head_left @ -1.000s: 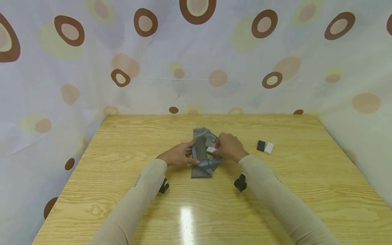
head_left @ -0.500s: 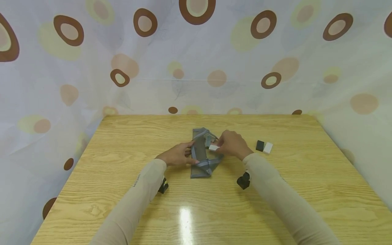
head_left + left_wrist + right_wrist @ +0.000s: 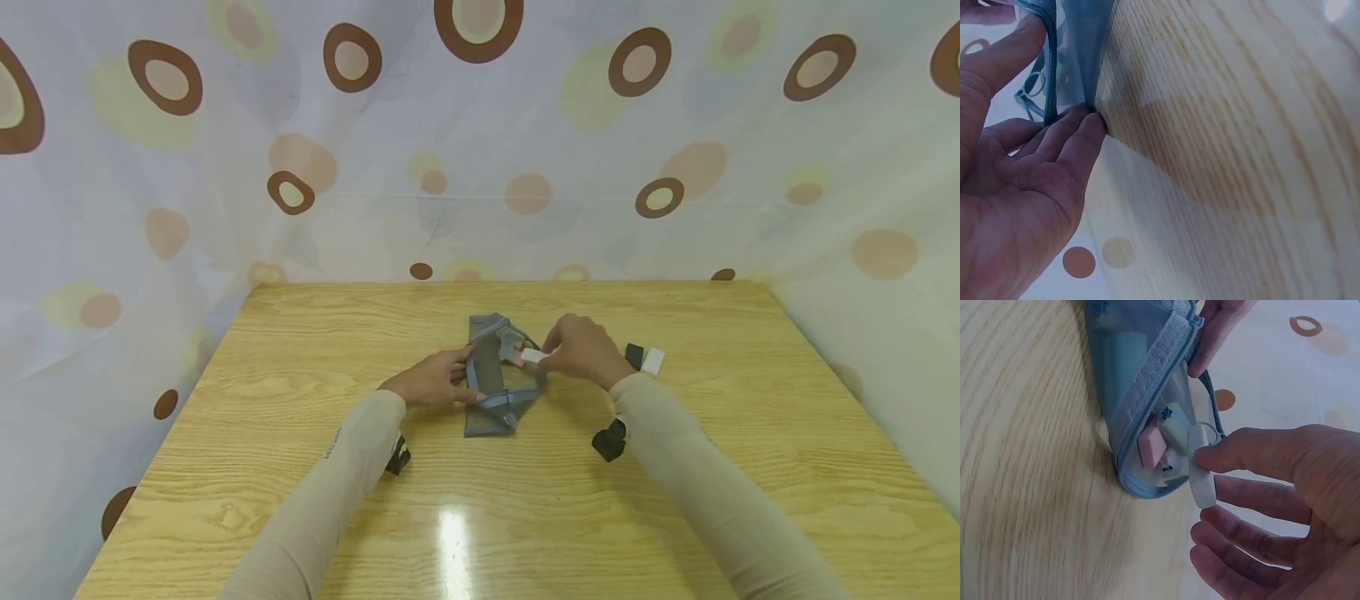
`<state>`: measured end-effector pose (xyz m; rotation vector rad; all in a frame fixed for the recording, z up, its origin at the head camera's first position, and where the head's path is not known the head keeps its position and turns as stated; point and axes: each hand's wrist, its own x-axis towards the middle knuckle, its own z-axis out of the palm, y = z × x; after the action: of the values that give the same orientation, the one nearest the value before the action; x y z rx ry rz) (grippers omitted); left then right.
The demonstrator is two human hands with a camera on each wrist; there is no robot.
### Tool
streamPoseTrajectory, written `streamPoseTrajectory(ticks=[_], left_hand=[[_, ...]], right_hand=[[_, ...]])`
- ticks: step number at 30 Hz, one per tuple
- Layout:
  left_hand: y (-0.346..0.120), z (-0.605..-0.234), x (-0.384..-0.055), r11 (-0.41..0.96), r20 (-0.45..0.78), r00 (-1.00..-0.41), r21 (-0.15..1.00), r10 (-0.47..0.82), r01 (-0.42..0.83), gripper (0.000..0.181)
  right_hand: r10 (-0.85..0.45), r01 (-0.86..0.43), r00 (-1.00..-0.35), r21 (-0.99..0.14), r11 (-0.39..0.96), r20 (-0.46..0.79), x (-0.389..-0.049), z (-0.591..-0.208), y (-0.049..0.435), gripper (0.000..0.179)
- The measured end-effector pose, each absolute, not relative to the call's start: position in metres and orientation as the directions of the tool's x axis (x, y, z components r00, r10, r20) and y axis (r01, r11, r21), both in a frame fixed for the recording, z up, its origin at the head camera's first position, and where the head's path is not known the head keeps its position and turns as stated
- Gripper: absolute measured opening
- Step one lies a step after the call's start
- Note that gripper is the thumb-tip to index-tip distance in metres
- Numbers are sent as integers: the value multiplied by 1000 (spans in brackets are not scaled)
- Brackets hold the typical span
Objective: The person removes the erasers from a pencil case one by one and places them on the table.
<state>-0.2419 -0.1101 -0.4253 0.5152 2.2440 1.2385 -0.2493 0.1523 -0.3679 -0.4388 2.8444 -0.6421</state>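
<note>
A grey-blue mesh zip pouch (image 3: 489,367) lies on the table with its zipped mouth spread. My left hand (image 3: 431,379) grips its left side, thumb and fingers apart along the edge. Between the thumb and fingers of my right hand (image 3: 581,350) is a white eraser (image 3: 1202,490), held at the pouch's mouth on the right. Inside the pouch, the right wrist view shows a pink eraser (image 3: 1152,449), a pale green eraser (image 3: 1177,431) and a larger teal block (image 3: 1125,369) behind the mesh.
A black block (image 3: 634,356) and a white block (image 3: 653,361) lie side by side on the wooden table (image 3: 337,333), right of the pouch beyond my right wrist. A patterned cloth (image 3: 480,167) hangs behind the table and along its sides.
My right hand has drawn back to the right out of the pouch's mouth, bringing the white eraser with it. My left hand keeps its hold on the pouch.
</note>
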Motion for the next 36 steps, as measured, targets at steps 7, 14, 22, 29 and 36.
streamPoseTrajectory(ticks=[7,14,22,29,36], left_hand=[[-110,-424,-242,511,-258,-794,856,551,76,97],[-111,-424,-241,517,-259,-792,852,552,81,97],[-110,-427,-243,511,-256,-791,856,555,82,97],[-110,-427,-243,507,-250,-795,858,553,83,96],[-110,-428,-243,505,-251,-790,859,559,85,96]], right_hand=[[-302,-219,-947,-464,858,-111,-252,-365,168,27],[-271,-196,-958,-467,862,-98,-252,-362,184,31],[-231,-167,-969,-466,869,-84,-253,-363,202,30],[-212,-140,-972,-485,863,-96,-251,-364,214,29],[-177,-96,-977,-487,868,-123,-251,-370,226,29]])
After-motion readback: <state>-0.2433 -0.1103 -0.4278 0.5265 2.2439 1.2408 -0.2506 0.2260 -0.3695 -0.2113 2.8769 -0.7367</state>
